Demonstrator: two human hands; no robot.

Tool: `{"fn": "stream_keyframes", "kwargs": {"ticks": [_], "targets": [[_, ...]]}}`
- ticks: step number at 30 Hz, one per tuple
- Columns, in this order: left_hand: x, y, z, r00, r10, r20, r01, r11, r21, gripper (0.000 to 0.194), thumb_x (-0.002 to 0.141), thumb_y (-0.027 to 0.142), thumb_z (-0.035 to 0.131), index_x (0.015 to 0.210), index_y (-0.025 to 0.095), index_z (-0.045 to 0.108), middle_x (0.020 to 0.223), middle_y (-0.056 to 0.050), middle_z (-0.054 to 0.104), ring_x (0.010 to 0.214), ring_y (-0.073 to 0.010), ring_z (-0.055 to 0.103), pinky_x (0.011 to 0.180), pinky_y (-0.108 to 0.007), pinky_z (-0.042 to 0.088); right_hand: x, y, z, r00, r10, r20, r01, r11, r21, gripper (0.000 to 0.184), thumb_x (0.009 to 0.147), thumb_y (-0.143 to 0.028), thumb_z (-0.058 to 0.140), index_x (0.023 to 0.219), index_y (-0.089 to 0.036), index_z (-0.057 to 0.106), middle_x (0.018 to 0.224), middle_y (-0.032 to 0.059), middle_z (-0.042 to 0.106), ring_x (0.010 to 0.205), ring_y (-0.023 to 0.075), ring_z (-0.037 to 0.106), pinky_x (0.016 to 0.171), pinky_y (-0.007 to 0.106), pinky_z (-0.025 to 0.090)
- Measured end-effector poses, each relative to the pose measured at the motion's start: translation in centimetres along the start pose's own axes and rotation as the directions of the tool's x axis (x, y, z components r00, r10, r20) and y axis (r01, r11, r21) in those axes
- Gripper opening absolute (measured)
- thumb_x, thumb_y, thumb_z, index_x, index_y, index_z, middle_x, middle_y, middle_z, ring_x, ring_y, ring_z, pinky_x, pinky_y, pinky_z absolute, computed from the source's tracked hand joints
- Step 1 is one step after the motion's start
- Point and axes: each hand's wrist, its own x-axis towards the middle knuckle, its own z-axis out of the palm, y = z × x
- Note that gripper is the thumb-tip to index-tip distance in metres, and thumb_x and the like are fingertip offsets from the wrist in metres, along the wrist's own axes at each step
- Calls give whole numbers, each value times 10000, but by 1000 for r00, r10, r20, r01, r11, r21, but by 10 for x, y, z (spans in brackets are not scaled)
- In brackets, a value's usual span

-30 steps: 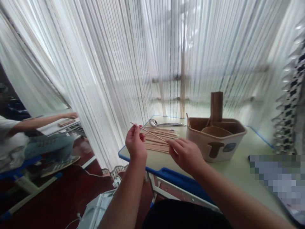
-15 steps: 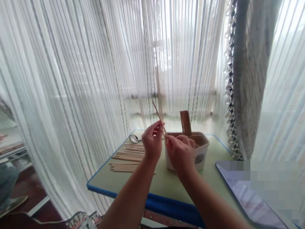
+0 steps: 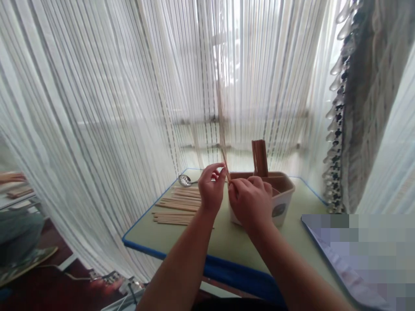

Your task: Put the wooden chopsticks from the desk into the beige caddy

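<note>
My left hand [image 3: 211, 189] and my right hand [image 3: 249, 201] are raised together above the table, both pinching one thin wooden chopstick [image 3: 224, 163] that stands nearly upright between their fingertips. Right behind my right hand is a beige utensil caddy [image 3: 282, 195] with several compartments and a brown upright part [image 3: 260, 157] rising from it. On the green table [image 3: 227, 242], left of my hands, lie several wooden chopsticks [image 3: 177, 208] in loose rows, with a metal slotted spoon [image 3: 185, 180] beyond them.
Sheer striped curtains [image 3: 129, 95] hang close behind and left of the table. A darker patterned curtain [image 3: 359, 95] hangs at the right. The table has a blue front edge [image 3: 223, 270]. Another person's leg and shoe [image 3: 19, 242] show at far left.
The chopstick has swung from lying slanted over the pile to nearly upright beside the caddy, and my hands have come together on it. The view has turned to the right.
</note>
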Motion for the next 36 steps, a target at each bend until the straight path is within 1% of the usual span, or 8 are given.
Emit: {"fn": "stream_keyframes", "kwargs": {"ticks": [8, 12, 14, 19, 25, 29, 33, 36], "targets": [[-5, -5, 5, 980, -187, 71, 194, 976, -104, 259, 784, 341, 642, 961, 154, 664, 898, -79, 703, 742, -133, 638, 595, -222, 505, 0, 0, -2, 999, 11, 34, -10, 1000, -27, 241, 881, -325, 461, 829, -221, 671, 846, 17, 710, 901, 227, 492, 778, 374, 221], [-8, -6, 4, 963, -236, 128, 254, 956, -146, 382, 774, 349, 655, 1097, 148, 616, 912, -92, 708, 772, -150, 660, 629, -238, 518, 0, 0, -3, 1000, 16, 22, -15, 999, -31, 254, 880, -340, 457, 818, -216, 670, 833, 20, 708, 894, 226, 502, 778, 372, 234], [-9, -7, 3, 957, -246, 151, 266, 955, -128, 362, 776, 366, 649, 1061, 142, 638, 909, -95, 710, 765, -153, 661, 626, -239, 517, -1, 1, -2, 1000, 9, 11, -8, 999, -34, 275, 878, -337, 457, 754, -207, 665, 786, 30, 702, 857, 217, 511, 768, 368, 242], [-9, -7, 3, 947, -257, 193, 282, 952, -118, 311, 778, 395, 636, 945, 139, 694, 854, -76, 716, 738, -148, 652, 610, -228, 507, -3, 1, 0, 1000, -8, -27, 7, 1000, -26, 306, 856, -310, 473, 626, -194, 639, 675, 42, 677, 764, 198, 521, 751, 356, 275], [-10, -5, 3, 931, -236, 278, 293, 938, -185, 320, 797, 406, 611, 968, 153, 707, 891, -64, 723, 773, -147, 643, 629, -234, 502, 5, 13, -7, 985, 86, -150, -70, 992, 108, 253, 848, -278, 465, 759, -189, 684, 728, 47, 686, 783, 202, 536, 742, 313, 350], [-11, -6, 3, 926, -226, 302, 286, 942, -174, 323, 782, 395, 634, 974, 146, 707, 785, -49, 707, 739, -139, 619, 630, -242, 491, 15, 34, -10, 951, 180, -253, -157, 981, 110, 269, 848, -240, 431, 914, -160, 679, 840, 79, 693, 786, 210, 551, 743, 315, 369], [-14, -6, 2, 908, -186, 376, 260, 953, -158, 311, 780, 394, 641, 970, 157, 707, 793, -60, 702, 697, -131, 599, 635, -259, 487, 19, 47, -11, 957, 216, -191, -210, 976, 51, 270, 831, -229, 428, 917, -161, 674, 861, 86, 686, 777, 219, 537, 734, 325, 360], [-14, 0, -1, 911, -105, 398, 156, 983, -98, 271, 770, 390, 654, 926, 176, 713, 856, -72, 703, 703, -132, 585, 650, -271, 484, 18, 47, -12, 970, 222, -99, -224, 975, -11, 282, 827, -263, 431, 893, -156, 683, 849, 99, 678, 786, 226, 517, 752, 342, 349]]}}
